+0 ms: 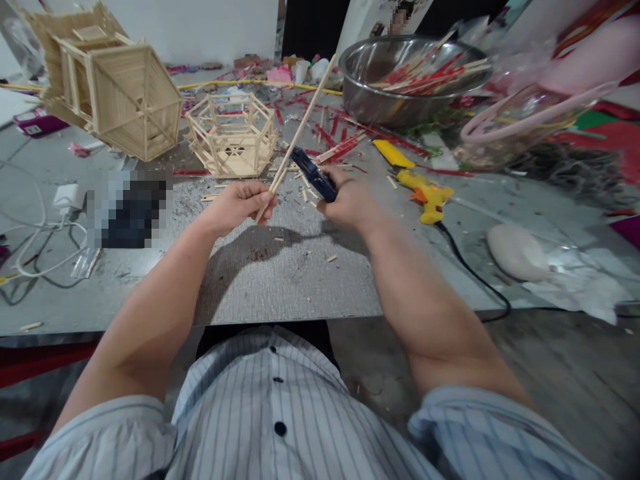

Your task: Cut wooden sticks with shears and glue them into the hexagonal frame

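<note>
Pinched between the thumb and fingers of my left hand [247, 203] are thin wooden chopsticks [303, 127], slanting up and to the right. My right hand [350, 200] is closed around a dark blue hand tool that looks like cutters [315, 175]. The tool's tip lies close beside the sticks; whether they touch I cannot tell. Just behind my left hand stands a small open frame of wooden sticks [233, 137] with several sides. Farther left, a larger hexagonal stick-built model [137, 100] lies tilted. Short cut stick pieces [333, 259] are scattered around my hands.
A metal bowl [370, 107] of red-wrapped chopsticks stands at the back right. Nearer are a yellow glue gun [425, 193] with a black cord, and a white rounded object [517, 252]. At left lie a white charger [69, 200] with cables and a blurred dark item [133, 213].
</note>
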Motion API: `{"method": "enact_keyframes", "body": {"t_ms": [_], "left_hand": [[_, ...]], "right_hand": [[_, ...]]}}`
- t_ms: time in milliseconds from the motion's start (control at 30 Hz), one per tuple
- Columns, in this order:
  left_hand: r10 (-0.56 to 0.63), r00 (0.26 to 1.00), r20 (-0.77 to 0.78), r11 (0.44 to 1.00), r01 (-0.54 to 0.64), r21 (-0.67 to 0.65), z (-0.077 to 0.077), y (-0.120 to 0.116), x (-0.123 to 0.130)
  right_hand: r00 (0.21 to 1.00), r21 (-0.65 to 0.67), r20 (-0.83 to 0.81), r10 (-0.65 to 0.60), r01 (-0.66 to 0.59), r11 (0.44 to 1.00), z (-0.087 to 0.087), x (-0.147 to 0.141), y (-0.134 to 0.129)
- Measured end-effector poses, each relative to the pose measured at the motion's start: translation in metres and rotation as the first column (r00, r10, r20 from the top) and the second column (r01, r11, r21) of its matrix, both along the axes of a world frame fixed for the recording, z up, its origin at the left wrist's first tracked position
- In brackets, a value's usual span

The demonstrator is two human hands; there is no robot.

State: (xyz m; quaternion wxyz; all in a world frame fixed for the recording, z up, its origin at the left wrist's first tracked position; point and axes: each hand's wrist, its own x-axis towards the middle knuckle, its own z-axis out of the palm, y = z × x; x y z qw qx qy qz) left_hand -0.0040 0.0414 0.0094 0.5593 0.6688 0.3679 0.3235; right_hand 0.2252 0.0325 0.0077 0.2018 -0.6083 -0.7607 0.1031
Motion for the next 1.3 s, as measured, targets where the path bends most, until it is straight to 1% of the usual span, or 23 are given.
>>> {"method": "enact_keyframes", "body": {"t_ms": [167,267,333,400,500,567,733,900,1167,1300], "left_hand": [[-0.044,0.998,0.042,0.996,0.047,-0.075,0.003,-0.002,-0.001],[-0.037,0.998,0.041,0.996,0.04,-0.074,0.004,-0.003,-0.001],[-0.043,0.999,0.024,0.997,0.045,-0.055,0.004,-0.004,0.0],[-0.049,0.998,-0.025,0.998,0.048,-0.034,0.004,-0.004,0.001],[-0.036,0.994,-0.106,0.999,0.034,-0.015,0.005,-0.006,0.003],[-0.022,0.992,-0.123,1.0,0.022,-0.004,0.006,-0.006,0.004],[-0.039,0.993,-0.115,0.999,0.04,0.009,0.006,-0.006,0.005],[-0.048,0.993,-0.108,0.999,0.048,-0.001,0.005,-0.007,0.005],[-0.058,0.995,-0.081,0.998,0.055,-0.027,0.006,-0.008,0.007],[-0.066,0.994,-0.09,0.997,0.064,-0.035,0.008,-0.009,0.007]], "right_hand": [[0.997,-0.033,-0.046,0.063,-0.064,0.997,0.003,0.003,0.0],[0.995,-0.053,-0.038,0.095,-0.097,0.994,0.005,0.005,-0.001],[0.995,-0.059,-0.018,0.094,-0.095,0.994,0.006,0.005,-0.002],[0.996,-0.068,-0.001,0.088,-0.088,0.994,0.006,0.004,-0.004],[0.995,-0.073,0.017,0.097,-0.096,0.993,0.004,0.003,-0.004],[0.994,-0.058,0.025,0.103,-0.102,0.993,0.004,0.002,-0.004],[0.995,-0.046,0.042,0.089,-0.087,0.995,0.009,0.0,-0.008],[0.992,-0.077,0.085,0.089,-0.083,0.994,0.016,-0.002,-0.012],[0.993,-0.052,0.102,0.051,-0.046,0.998,0.014,0.0,-0.011],[0.992,-0.006,0.115,0.057,-0.056,0.998,0.013,0.001,-0.009]]}}
